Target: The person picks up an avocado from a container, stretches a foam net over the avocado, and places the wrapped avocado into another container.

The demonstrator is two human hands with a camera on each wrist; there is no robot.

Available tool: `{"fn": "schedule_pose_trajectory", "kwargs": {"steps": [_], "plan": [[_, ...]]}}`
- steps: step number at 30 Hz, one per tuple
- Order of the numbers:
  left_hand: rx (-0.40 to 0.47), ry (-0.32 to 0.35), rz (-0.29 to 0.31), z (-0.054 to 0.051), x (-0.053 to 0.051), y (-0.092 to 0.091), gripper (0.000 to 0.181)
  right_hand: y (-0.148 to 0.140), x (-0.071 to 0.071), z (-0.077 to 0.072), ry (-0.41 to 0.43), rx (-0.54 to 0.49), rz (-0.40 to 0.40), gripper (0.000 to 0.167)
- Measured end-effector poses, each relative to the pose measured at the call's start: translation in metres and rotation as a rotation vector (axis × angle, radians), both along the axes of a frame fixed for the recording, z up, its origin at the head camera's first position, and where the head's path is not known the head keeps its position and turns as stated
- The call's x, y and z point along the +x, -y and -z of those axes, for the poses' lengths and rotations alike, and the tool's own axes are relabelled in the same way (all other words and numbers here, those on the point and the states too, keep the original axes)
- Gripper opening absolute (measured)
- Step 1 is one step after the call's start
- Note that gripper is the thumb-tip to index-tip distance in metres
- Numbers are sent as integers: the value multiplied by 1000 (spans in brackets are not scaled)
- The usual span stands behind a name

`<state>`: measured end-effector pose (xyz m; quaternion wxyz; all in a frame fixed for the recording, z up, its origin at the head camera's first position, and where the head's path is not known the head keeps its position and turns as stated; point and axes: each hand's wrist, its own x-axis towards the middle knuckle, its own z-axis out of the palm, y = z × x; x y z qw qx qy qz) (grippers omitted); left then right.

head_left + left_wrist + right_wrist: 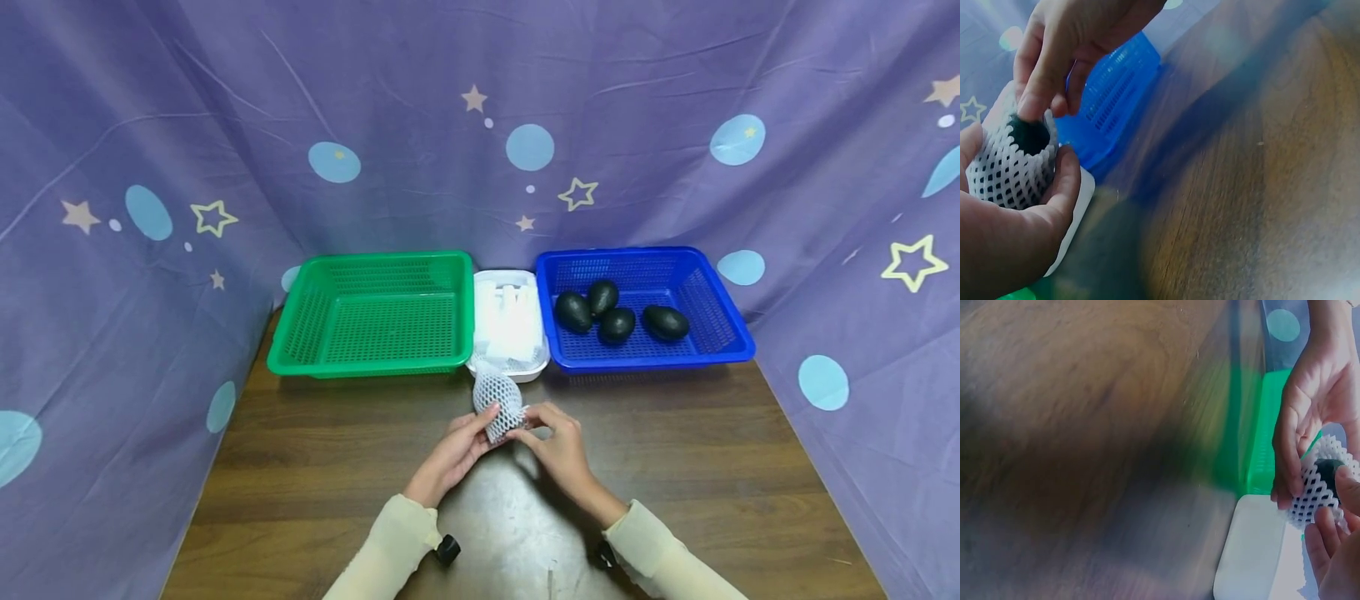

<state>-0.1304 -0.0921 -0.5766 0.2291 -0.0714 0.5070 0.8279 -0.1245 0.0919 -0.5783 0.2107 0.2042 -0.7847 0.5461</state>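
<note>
An avocado [1030, 136] sits inside a white foam net sleeve [495, 398], its dark end showing through the sleeve's opening. My left hand [456, 450] curls round the sleeved avocado from below and the side, thumb on the near face. At the opening, my right hand [558, 442] pinches the edge of the netting between thumb and fingers. Both hands are over the table, just in front of a white container [531, 377] that holds white foam sleeves [510, 321]. In the right wrist view the netting [1311, 497] lies between the two hands.
A blue basket [652, 365] at the right holds several dark avocados [666, 323]. On the left stands a green basket [375, 368] with nothing in it. The white container sits between them. A purple curtain [420, 100] surrounds the wooden table [330, 450] behind and at both sides.
</note>
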Motion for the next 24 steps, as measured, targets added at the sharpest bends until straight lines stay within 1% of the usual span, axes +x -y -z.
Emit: {"fn": "schedule_pose_trajectory", "kwargs": {"steps": [5, 8, 10, 13, 17, 20, 22, 24], "plan": [[-4, 8, 2, 0, -3, 4, 52, -1, 1, -4, -6, -12, -25, 20], [-14, 12, 14, 1, -3, 6, 52, -2, 2, -9, 22, -15, -43, 19], [-22, 14, 23, 2, -3, 8, 52, -2, 4, -13, 61, -23, -68, 22], [-28, 18, 34, 3, -2, 11, 50, -4, 4, -16, 161, -60, -125, 26], [-43, 8, 56, 4, 0, 16, 50, -7, 1, -15, 371, -128, -179, 26], [-56, -6, 79, 4, 2, 18, 51, -9, -1, -16, 513, -137, -196, 21], [-57, -14, 98, 4, 4, 19, 50, -10, -3, -17, 567, -115, -206, 19], [-52, -19, 111, 4, 4, 19, 49, -11, -3, -18, 594, -85, -221, 18]]}}
